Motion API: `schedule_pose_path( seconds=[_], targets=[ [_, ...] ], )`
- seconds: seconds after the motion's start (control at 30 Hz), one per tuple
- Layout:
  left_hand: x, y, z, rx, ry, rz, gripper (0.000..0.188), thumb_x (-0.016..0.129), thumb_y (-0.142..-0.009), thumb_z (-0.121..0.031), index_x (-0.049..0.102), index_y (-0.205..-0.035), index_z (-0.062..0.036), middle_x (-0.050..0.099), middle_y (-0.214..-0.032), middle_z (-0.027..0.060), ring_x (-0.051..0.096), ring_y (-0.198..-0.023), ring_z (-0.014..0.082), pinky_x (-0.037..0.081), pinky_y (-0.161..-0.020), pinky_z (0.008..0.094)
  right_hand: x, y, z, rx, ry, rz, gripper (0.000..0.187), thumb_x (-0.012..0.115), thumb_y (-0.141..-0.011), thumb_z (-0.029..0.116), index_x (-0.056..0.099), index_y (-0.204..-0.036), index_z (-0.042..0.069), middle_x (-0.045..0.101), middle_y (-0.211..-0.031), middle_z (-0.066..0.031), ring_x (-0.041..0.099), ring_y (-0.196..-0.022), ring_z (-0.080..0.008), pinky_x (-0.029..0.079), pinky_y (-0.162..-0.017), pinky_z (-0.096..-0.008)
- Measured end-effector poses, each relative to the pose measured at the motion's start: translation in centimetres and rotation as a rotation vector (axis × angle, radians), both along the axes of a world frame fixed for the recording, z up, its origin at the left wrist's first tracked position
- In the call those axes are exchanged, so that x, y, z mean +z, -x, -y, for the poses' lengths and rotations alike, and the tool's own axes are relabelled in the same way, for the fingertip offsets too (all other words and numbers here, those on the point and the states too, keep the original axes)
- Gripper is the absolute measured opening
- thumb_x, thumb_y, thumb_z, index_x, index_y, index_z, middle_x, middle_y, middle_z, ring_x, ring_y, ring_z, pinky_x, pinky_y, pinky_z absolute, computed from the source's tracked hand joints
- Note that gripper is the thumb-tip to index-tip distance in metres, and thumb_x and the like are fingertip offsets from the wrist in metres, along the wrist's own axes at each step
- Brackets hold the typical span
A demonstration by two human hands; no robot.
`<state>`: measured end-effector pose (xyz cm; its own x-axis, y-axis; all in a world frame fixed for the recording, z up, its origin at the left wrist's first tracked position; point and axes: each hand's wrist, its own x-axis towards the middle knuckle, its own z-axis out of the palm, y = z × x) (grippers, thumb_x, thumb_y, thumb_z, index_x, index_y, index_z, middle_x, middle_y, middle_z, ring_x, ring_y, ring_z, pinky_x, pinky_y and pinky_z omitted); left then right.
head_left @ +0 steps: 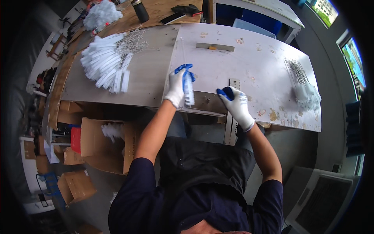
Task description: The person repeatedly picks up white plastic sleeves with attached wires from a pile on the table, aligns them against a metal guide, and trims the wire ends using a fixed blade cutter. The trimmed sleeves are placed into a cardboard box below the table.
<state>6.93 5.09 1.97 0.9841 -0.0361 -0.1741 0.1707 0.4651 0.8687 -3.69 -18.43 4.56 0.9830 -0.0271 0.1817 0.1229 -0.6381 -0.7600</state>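
Observation:
My left hand (181, 80), in a white glove with blue palm coating, is closed around a white-bristled tube brush (189, 93). The brush stands roughly upright in the picture, its thin wire stem (182, 50) pointing to the far side of the table. To the right, my right hand (235, 102) wears the same kind of glove. Its fingers are loosely bent and apart, with nothing visible between them. That hand hovers by a perforated metal strip (231, 130), which reaches past the table's near edge. A metal plate (208, 102) lies between my hands at that edge.
Many white brushes (103, 62) lie fanned at the left; another bundle (307, 93) lies at the right. A flat metal bar (215, 47) lies on the far part of the table (249, 66). An open carton (102, 156) stands below left. Behind are a black bottle (140, 11) and a phone (172, 18).

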Motion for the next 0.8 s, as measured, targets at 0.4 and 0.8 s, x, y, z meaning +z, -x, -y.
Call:
schedule_pose_path(
  seconds=[0.4,0.8],
  targets=[
    [1.1,-1.1,7.9,-0.020,-0.071,-0.073,0.022,0.062,-0.095,-0.009,0.072,-0.113,-0.0027,0.069,-0.080,0.0126,0.066,-0.066,0.0230,0.057,-0.061,0.0358,-3.3,-6.2,-2.2,0.149,-0.216,-0.345,0.034,0.072,-0.088,0.022,0.071,-0.106,-0.007,0.075,-0.092,-0.0139,0.071,-0.085,-0.0169,0.055,-0.078,-0.0316],
    [-0.7,-5.3,4.1,-0.519,-0.341,-0.054,0.034,0.052,-0.101,-0.025,0.069,-0.122,-0.0040,0.075,-0.105,0.0113,0.071,-0.085,0.0188,0.054,-0.070,0.0282,-2.5,-7.6,-2.2,0.162,-0.226,-0.458,0.033,0.066,-0.091,0.025,0.073,-0.107,-0.003,0.074,-0.094,-0.0187,0.069,-0.084,-0.0219,0.053,-0.079,-0.0356]
  ],
)
